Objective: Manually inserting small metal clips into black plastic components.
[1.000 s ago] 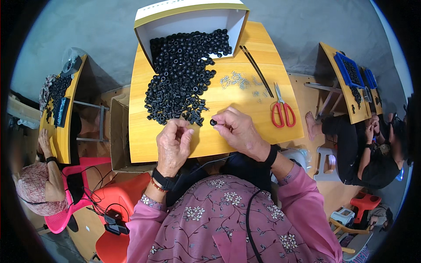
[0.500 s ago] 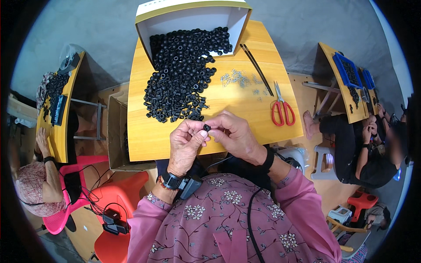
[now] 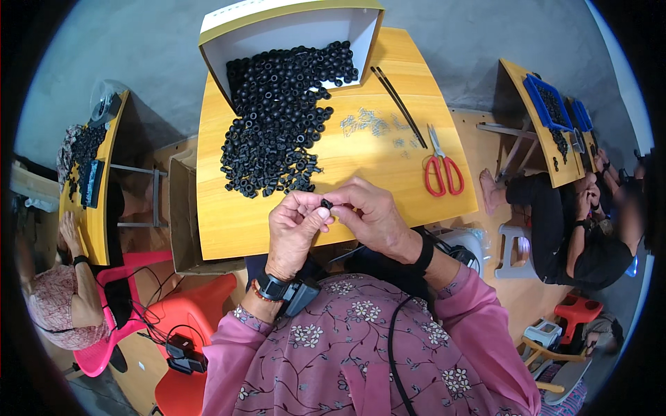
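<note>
Over the near edge of the wooden table, my left hand and my right hand meet. Pinched between their fingertips is a small black rubber piece; its underside is hidden by the fingers. Just beyond my left hand spreads a heap of small black rubber pieces, spilling from a white box tipped on its side. Small silvery metal bits lie scattered right of the heap. Red-handled scissors rest farther right, beside two thin black sticks.
A cardboard carton stands by the table's left side. A red chair with cables is at lower left. People sit at side tables, one with a blue tray of black pieces. A grey stool stands at right.
The view has shifted slightly, so the table and box sit a little farther left. Both hands keep their pinch on the black rubber piece, which has turned slightly between the fingertips.
</note>
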`<state>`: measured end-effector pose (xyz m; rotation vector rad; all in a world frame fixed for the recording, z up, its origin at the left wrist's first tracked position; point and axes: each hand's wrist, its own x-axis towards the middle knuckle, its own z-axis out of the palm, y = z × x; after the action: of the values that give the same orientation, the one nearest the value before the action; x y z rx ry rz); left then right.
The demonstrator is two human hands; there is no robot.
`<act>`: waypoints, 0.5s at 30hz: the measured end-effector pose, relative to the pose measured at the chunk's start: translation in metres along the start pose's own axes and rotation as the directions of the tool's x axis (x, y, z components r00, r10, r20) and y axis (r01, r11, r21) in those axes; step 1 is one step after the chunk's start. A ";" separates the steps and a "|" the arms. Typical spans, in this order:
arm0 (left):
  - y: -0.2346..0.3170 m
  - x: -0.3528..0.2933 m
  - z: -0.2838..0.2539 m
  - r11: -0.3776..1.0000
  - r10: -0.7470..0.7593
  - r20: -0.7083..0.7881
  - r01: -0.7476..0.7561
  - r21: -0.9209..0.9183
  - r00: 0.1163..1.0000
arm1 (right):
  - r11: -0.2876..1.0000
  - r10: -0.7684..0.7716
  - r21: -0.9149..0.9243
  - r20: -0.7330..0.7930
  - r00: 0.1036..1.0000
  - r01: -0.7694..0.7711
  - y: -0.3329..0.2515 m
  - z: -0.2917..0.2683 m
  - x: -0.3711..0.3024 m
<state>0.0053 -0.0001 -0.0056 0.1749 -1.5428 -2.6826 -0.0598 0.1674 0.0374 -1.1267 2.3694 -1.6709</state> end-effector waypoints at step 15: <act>-0.007 0.001 0.016 0.936 0.063 0.023 -0.067 0.345 0.998 | 0.994 0.037 -0.105 0.035 0.999 -0.033 0.023 -0.018 -0.016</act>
<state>0.0024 0.0173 -0.0037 0.1163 -1.9757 -2.3444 -0.0681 0.1949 0.0198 -1.1138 2.4650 -1.5187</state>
